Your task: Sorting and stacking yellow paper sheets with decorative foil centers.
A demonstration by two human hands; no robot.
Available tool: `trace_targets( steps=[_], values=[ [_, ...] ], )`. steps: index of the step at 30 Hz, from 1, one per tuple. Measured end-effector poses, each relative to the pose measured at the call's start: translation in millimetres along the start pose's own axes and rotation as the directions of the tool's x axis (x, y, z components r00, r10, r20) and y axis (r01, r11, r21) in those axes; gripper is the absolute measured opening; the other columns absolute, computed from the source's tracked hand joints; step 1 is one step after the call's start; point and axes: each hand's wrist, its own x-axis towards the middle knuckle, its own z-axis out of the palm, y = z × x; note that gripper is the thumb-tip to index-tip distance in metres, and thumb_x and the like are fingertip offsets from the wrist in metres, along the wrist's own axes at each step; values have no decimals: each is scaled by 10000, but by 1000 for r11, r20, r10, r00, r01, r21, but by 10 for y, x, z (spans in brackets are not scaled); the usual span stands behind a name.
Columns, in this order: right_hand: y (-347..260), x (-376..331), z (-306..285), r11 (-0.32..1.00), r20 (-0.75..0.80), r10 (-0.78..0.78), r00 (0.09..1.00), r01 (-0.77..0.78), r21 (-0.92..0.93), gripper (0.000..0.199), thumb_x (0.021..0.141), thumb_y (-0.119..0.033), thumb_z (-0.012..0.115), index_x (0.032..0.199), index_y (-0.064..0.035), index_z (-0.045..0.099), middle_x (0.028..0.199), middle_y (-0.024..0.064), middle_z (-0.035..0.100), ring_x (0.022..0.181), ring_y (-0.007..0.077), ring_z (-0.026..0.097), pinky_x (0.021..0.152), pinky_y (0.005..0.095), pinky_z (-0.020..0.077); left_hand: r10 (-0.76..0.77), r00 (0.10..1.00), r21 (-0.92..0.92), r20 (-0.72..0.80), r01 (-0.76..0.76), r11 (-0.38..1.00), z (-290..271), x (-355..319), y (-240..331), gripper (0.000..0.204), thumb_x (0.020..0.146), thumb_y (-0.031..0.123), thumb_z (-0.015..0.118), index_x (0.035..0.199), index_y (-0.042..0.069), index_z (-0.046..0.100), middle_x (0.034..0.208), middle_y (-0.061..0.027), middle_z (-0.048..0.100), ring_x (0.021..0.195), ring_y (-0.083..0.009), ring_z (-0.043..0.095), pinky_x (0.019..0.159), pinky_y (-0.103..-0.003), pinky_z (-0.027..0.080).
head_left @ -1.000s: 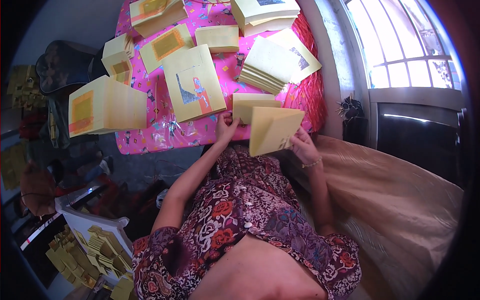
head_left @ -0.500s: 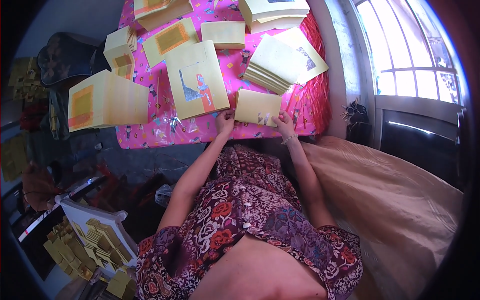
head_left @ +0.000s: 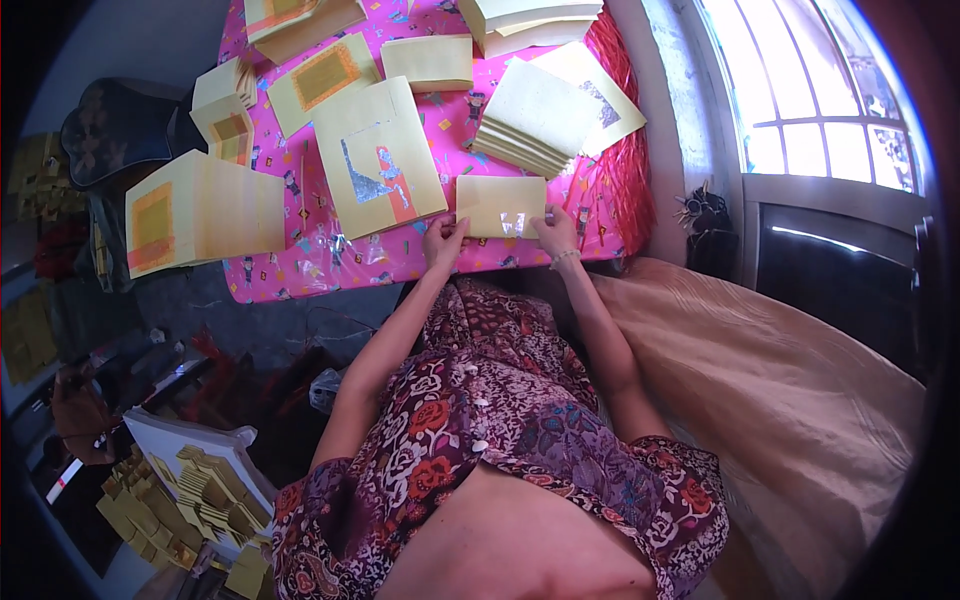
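Note:
A folded pale yellow paper sheet [head_left: 500, 200] with small silver patches near its lower edge lies at the near edge of the pink table. The fingers of my left hand [head_left: 446, 242] are closed at its lower left corner. On the opposite side, my right hand [head_left: 557, 234], with a beaded bracelet at the wrist, pinches the lower right corner. Just left of the folded sheet is a larger yellow paper stack [head_left: 350, 130] bearing a silver and red patch; my left hand is close to its lower corner.
More yellow paper stacks are spread around: a fanned one [head_left: 235, 210] at left, a layered one [head_left: 535, 115] at right and others behind. Patterned plastic covers the pink table [head_left: 330, 255]. Red fringe [head_left: 625, 160] hangs along its right side, near a barred window [head_left: 810, 90].
My left hand has come onto the folded sheet's lower left corner. My right hand stays at the right corner, its fingers now more over the sheet. The view has shifted slightly.

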Motion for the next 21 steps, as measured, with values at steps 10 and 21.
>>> trace_targets(
  steps=[10, 21],
  values=[
    [-350, -269, 31, 785, -176, -265, 948, 106, -610, 364, 831, -297, 626, 1064, -25, 559, 941, 224, 616, 840, 415, 630, 756, 509, 500, 31, 989, 249, -142, 5, 968, 42, 121, -129, 309, 830, 274, 756, 982, 32, 638, 817, -45, 681, 638, -115, 637, 524, -245, 502],
    [-208, -222, 124, 732, -192, -264, 945, 67, -678, 307, 846, -290, 616, 984, -19, 573, 959, 232, 591, 787, 435, 637, 698, 539, 513, 407, 913, 808, -23, -222, 546, 172, -137, 183, 341, 856, 369, 650, 1006, 63, 675, 825, -185, 653, 842, -365, 633, 725, -466, 495]
  ],
)
